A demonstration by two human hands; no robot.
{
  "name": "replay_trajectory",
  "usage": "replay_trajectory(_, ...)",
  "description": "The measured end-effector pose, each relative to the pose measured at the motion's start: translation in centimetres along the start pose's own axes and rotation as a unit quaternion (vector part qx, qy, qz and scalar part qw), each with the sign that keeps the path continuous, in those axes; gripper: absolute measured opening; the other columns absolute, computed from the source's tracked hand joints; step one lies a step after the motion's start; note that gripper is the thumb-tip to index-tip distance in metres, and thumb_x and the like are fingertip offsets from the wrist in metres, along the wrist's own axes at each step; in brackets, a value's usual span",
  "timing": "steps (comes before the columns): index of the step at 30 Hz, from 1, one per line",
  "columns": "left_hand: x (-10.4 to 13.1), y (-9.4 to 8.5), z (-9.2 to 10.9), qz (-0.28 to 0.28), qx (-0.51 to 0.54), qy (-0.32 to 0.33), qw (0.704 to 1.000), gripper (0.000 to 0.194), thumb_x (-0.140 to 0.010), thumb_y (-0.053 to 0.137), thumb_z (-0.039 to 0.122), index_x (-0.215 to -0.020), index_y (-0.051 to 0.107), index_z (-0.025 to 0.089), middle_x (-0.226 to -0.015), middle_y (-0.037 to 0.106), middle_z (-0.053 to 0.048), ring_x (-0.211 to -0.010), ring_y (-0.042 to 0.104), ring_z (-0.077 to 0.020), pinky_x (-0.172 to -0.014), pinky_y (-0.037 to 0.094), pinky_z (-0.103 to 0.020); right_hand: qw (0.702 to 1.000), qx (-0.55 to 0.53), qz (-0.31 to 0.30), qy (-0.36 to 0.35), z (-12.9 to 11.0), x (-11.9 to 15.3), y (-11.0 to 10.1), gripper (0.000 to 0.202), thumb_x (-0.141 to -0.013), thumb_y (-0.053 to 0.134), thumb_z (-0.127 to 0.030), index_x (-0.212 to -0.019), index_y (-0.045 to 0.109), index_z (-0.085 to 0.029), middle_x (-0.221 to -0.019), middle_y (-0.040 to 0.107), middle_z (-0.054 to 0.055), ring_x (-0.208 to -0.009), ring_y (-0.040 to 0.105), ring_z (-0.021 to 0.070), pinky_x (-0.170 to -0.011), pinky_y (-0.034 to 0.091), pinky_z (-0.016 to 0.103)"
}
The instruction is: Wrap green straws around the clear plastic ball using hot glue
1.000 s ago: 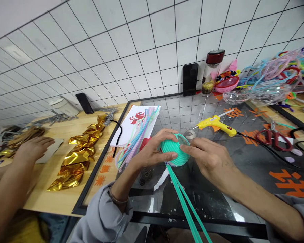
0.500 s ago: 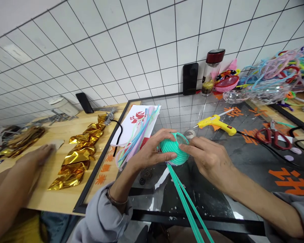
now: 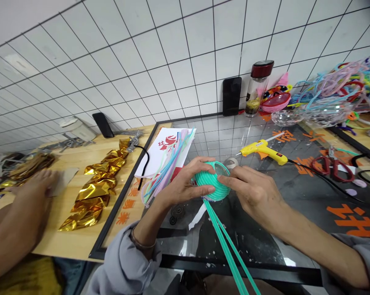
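Above the near side of the bench point(image 3: 249, 241), the left hand point(image 3: 186, 182) clasps the green ribbed cup point(image 3: 217, 189); the right hand point(image 3: 257, 190) presses its forefinger there, any pinch indeterminable. Both grips appear unchanged, suggesting steady pressing.

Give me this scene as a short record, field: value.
left hand: fingers and thumb of the left hand around the turquoise ribbed ball
right hand: right hand with index fingertip at the ball's open rim; grip unclear
strands: turquoise strands hang from the ball's underside
glue gun: yellow glue gun, lying beyond the right hand
scissors: red-handled scissors, right of the glue gun
upright: black phone leaning on tiled wall, lidded bottle beside it
left side: crumpled gold foil, another person's hand
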State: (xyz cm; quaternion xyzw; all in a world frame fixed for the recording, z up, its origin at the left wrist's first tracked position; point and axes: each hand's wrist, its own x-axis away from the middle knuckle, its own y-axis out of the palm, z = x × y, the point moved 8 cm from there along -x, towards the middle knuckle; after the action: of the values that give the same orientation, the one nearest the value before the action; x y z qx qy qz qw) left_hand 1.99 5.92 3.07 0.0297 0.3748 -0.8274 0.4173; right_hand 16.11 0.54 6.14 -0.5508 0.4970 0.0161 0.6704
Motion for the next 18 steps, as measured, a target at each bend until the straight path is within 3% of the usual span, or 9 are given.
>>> replay_trajectory(12, -0.06, 0.2, 0.47, -0.008, 0.004, 0.01, 1.0, 0.03, -0.09, 0.069, 0.035, -0.114, 0.055, 0.024, -0.138, 0.053, -0.013, -0.133, 0.052, -0.0276, -0.111, 0.046, -0.048, 1.0, -0.003, -0.021, 0.005, -0.03, 0.19, 0.27, 0.036, -0.093, 0.04, 0.0, -0.1, 0.072, -0.016, -0.078, 0.067, 0.006, -0.069, 0.059, 0.0163, -0.061, 0.043, 0.026)
replay_trajectory(18, -0.08, 0.28, 0.5, 0.005, 0.005, 0.006, 1.0, 0.032, -0.088, 0.071, 0.035, -0.112, 0.055, 0.022, -0.137, 0.054, -0.014, -0.134, 0.051, -0.029, -0.11, 0.046, -0.05, 1.0, -0.001, 0.001, 0.004, -0.44, 0.0, 0.01, 0.036, -0.094, 0.039, -0.001, -0.101, 0.071, -0.016, -0.076, 0.067, 0.005, -0.065, 0.057, 0.0158, -0.06, 0.044, 0.026)
